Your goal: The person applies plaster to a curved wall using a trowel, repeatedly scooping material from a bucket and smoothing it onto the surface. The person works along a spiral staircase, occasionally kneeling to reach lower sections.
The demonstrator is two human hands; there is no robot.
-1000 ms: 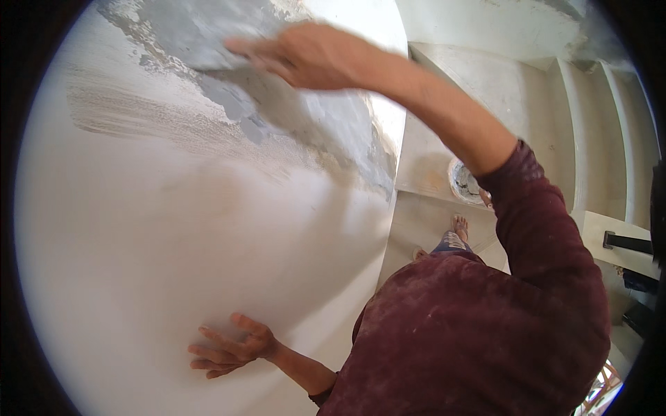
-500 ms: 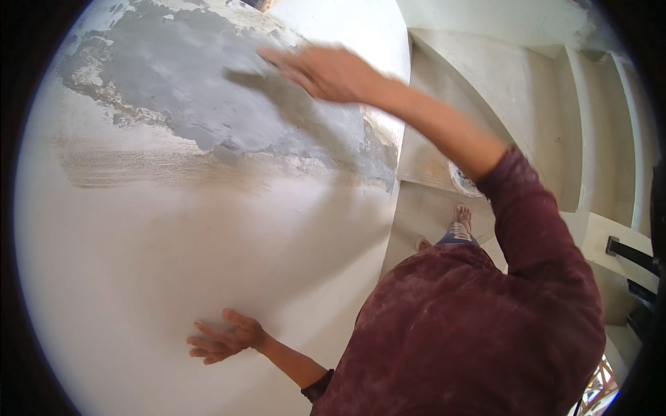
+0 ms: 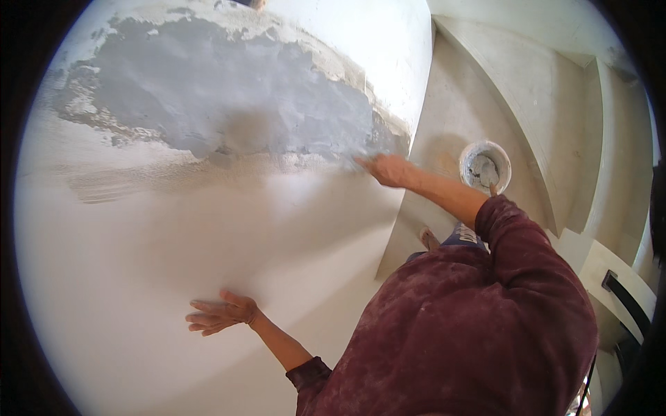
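Note:
My right hand (image 3: 386, 170) is at the lower right edge of a rough grey patch (image 3: 208, 83) on the white wall (image 3: 139, 277). Its fingers are closed together, and a pale blur at their tips hides what they may hold. My left hand (image 3: 220, 313) lies against the smooth white part of the wall, lower down, with its fingers spread and nothing in them. Between the grey patch and the smooth white area runs a band of brownish, streaked surface (image 3: 132, 177).
A round white bucket (image 3: 485, 145) with grey paste inside stands on the floor to the right. Curved pale steps (image 3: 548, 118) rise beyond it. A pale panel (image 3: 596, 267) with a black strap (image 3: 628, 301) is at the right. My foot (image 3: 429, 239) shows below the bucket.
My right hand has moved down and to the right, from over the middle of the grey patch to its lower right edge. The left hand stays on the wall. More of the bucket now shows.

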